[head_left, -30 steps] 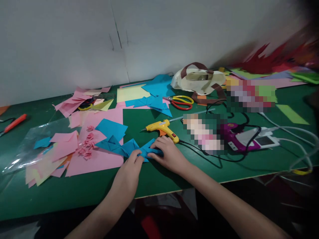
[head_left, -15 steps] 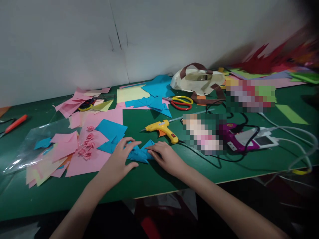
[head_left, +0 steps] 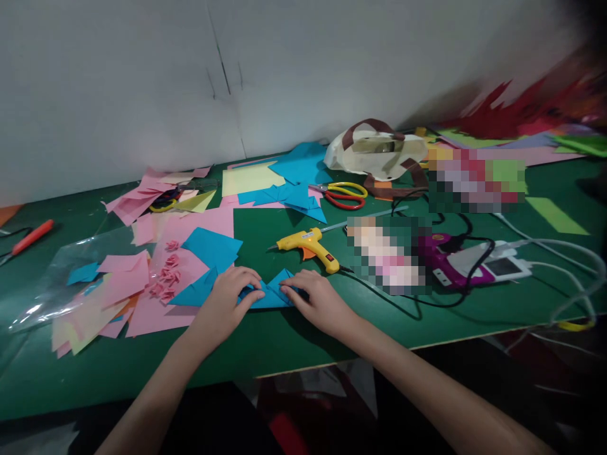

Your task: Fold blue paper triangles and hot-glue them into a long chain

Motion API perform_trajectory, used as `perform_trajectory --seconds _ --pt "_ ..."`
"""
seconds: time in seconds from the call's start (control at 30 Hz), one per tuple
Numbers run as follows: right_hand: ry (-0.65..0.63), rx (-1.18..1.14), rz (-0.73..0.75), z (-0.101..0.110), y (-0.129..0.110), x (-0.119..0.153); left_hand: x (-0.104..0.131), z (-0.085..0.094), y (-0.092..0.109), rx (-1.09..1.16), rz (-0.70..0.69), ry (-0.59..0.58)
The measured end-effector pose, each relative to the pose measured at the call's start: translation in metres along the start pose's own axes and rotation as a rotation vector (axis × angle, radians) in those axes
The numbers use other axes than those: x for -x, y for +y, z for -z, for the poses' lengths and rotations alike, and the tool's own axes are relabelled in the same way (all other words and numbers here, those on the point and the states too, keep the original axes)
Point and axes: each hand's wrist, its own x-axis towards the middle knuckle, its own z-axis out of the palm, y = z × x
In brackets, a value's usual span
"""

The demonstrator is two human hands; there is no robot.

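Folded blue paper [head_left: 272,296] lies on the green table between my hands, near the front edge. My left hand [head_left: 237,294] pinches its left part, thumb and fingers drawn together. At its right peak, my right hand [head_left: 310,294] holds the paper between thumb and fingertips. A blue flap reaches out to the left beyond my left hand, over pink paper [head_left: 156,316]. Just behind the hands is a yellow glue gun [head_left: 303,242]. Small pink paper roses [head_left: 168,276] sit on the pink sheet to the left.
Yellow-and-red scissors [head_left: 346,194] and a cream bag [head_left: 374,155] are farther back. A purple power strip [head_left: 439,262] with cables lies to the right. Clear plastic [head_left: 61,272] and an orange-handled tool [head_left: 33,237] are at left. The table's front edge is close.
My left hand's thumb and fingers have come closer together on the blue paper. The paper now looks flatter and stretches farther left. My right hand has hardly moved.
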Motion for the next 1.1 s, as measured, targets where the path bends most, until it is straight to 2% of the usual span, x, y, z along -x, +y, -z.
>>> perform_trajectory --seconds 0.23,0.5,0.83,1.1 --pt "-0.043 0.016 0.039 0.006 0.003 0.000 0.000 -0.001 0.002 0.023 0.066 -0.020" --pt "-0.066 0.049 0.103 0.009 0.006 0.001 0.000 0.001 0.004 -0.014 0.048 -0.027" --pt "-0.107 0.048 0.115 0.014 0.002 0.001 0.001 0.000 0.008 -0.073 0.074 -0.060" --pt "-0.135 0.045 0.128 0.012 0.001 0.003 0.002 -0.003 0.007 -0.086 0.076 -0.027"
